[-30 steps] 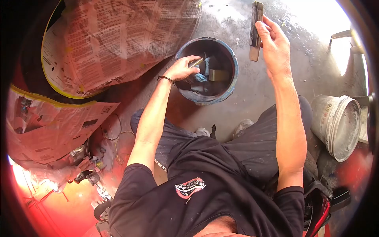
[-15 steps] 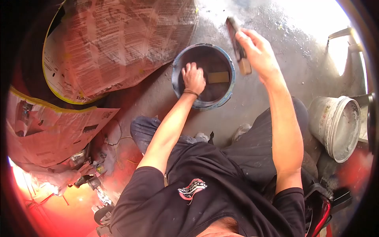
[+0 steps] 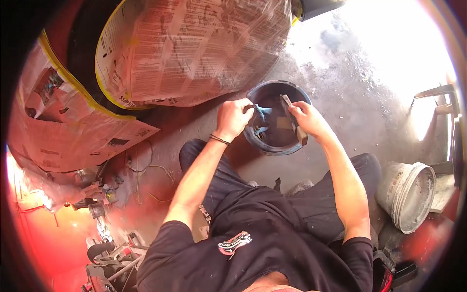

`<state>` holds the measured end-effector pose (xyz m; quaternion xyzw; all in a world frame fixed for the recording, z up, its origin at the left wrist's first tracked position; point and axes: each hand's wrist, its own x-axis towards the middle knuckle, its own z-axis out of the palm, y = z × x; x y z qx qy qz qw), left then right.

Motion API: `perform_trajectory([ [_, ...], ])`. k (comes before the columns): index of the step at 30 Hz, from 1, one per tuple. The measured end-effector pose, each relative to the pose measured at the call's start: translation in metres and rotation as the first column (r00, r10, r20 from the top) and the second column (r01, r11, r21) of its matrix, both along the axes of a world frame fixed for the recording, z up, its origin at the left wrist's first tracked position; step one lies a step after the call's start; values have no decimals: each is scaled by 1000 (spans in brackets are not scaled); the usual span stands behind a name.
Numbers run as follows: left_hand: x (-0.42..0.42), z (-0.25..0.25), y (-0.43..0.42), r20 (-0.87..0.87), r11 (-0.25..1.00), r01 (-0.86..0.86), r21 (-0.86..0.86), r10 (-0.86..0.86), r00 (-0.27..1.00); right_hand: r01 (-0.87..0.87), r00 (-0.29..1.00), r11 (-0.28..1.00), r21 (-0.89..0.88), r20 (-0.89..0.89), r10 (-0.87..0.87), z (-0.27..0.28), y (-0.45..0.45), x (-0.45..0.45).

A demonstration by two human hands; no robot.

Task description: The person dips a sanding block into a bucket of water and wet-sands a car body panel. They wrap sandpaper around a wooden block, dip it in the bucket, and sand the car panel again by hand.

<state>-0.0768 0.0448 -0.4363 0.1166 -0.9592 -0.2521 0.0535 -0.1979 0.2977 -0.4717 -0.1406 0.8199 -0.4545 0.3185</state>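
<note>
A dark bucket (image 3: 250, 138) with a worn blue rim stands on the floor in front of me. At its left rim, my left hand (image 3: 235, 118) is closed around a small dark-handled tool with a light-blue end (image 3: 263, 111), which points into the bucket. My right hand (image 3: 308, 119) grips a long, narrow sanding block (image 3: 295, 120), tilted over the bucket's right side. Inside the bucket lies a tan rectangular piece (image 3: 284, 123). Another light-blue patch (image 3: 260, 130) shows lower in the bucket; I cannot tell whether it is a reflection.
Large panels covered with newspaper (image 3: 194, 53) and yellow tape rise at the upper left. A whitish bucket (image 3: 406, 194) lies tilted at the right. Cables (image 3: 160, 168) and assorted gear (image 3: 109, 253) are on the floor at the left.
My left hand has come up out of the bucket to its left rim, now with the blue-ended tool. My right hand has brought the sanding block down and over the bucket. The view has shifted.
</note>
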Motion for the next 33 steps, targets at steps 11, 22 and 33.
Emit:
perform_trajectory([
  [11, 14, 62, 7, -282, 954, 165, -249, -235, 930, -135, 968, 990, 52, -207, 143, -29, -7, -6],
  [22, -33, -248, 52, 491, 1000, -27, 7, 20, 871, -140, 811, 839, 526, -425, 402, -199, -89, 25],
  [33, -7, -103, 34, 145, 971, -144, 191, 117, 983, -290, 783, 541, 789, -129, 609, -134, -102, -31],
])
